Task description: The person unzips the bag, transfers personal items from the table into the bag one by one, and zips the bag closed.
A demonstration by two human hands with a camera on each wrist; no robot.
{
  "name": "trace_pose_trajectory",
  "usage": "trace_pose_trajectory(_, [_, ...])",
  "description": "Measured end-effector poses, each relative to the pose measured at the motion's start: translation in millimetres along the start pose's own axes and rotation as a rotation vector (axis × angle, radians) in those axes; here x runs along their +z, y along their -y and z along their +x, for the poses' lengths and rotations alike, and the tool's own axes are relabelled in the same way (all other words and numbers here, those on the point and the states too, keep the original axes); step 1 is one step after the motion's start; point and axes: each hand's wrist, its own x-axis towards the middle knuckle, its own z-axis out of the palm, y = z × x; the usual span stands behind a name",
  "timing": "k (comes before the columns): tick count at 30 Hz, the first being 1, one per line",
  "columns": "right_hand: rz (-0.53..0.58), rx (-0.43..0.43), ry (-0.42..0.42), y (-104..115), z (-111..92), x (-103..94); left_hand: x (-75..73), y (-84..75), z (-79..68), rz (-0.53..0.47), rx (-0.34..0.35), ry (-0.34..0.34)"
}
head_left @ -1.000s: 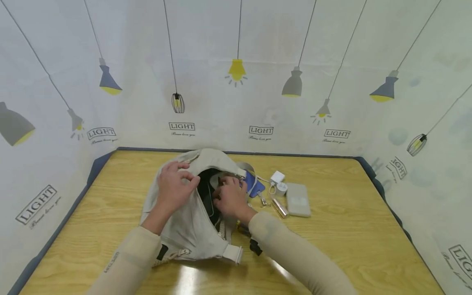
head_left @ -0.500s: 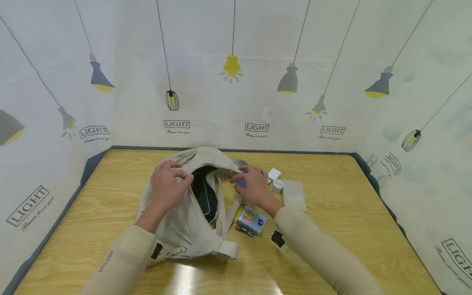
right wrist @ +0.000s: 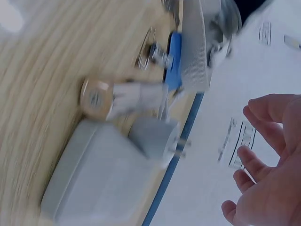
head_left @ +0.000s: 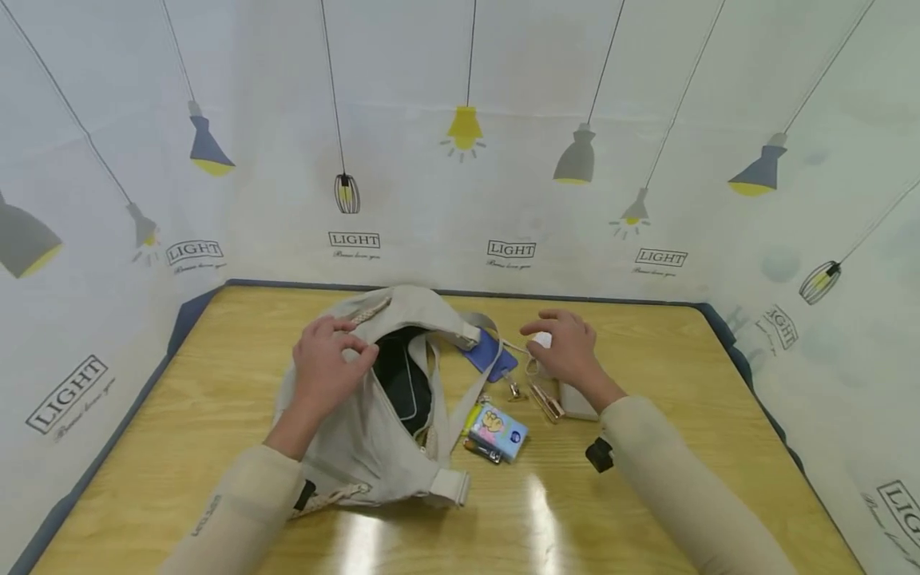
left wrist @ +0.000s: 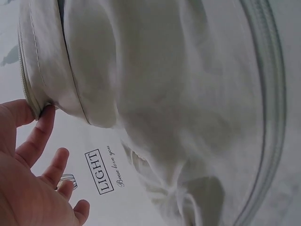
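A beige backpack (head_left: pixel 345 455) lies on the table with its zipped mouth spread, showing a dark lining (head_left: pixel 402 379). My left hand (head_left: pixel 327 363) pinches the zipper edge of that mouth between thumb and forefinger, as the left wrist view shows. Over the small items right of the bag hovers my right hand (head_left: pixel 568 347), fingers loosely bent and nothing held. It partly covers a white plug charger (right wrist: pixel 153 139) and a pale flat box (right wrist: pixel 103 174). Beside these lies a shiny rose-gold tube (head_left: pixel 546 402).
A blue card holder (head_left: pixel 489 355) with a metal clip lies by the bag's strap (head_left: pixel 467 411). Nearer me are a colourful tissue pack (head_left: pixel 501 431) and a small metal item (head_left: pixel 483 451), perhaps nail clippers. A black buckle (head_left: pixel 599 454) shows beside my right sleeve.
My right hand has come out of the backpack's mouth and moved right, over the charger. The tissue pack has come into view. My left hand keeps its grip on the bag's edge.
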Motion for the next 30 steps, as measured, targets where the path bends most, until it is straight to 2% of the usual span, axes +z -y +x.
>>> trace_pose_trajectory(6, [-0.014,0.073,-0.009,-27.6,-6.1,-11.7,1.4,-0.6,-2.9,0.025,0.013,-0.022])
trace_pose_trajectory(12, [-0.022,0.114,0.014,-40.8,-10.9,-17.7,-1.0,-0.3,-5.5,0.064,0.023,-0.037])
trace_pose_trajectory(18, [-0.068,0.149,0.019,-56.5,-16.1,-24.3,-0.2,0.6,-5.6,0.058,0.034,-0.045])
trace_pose_trajectory(24, [-0.092,0.228,0.095,-76.8,-26.6,-26.4,1.9,0.3,-8.6,0.046,0.007,-0.027])
trace_pose_trajectory(30, [-0.137,0.281,0.199,-86.3,-34.7,-24.2,2.1,-1.9,-7.9,0.031,0.007,-0.033])
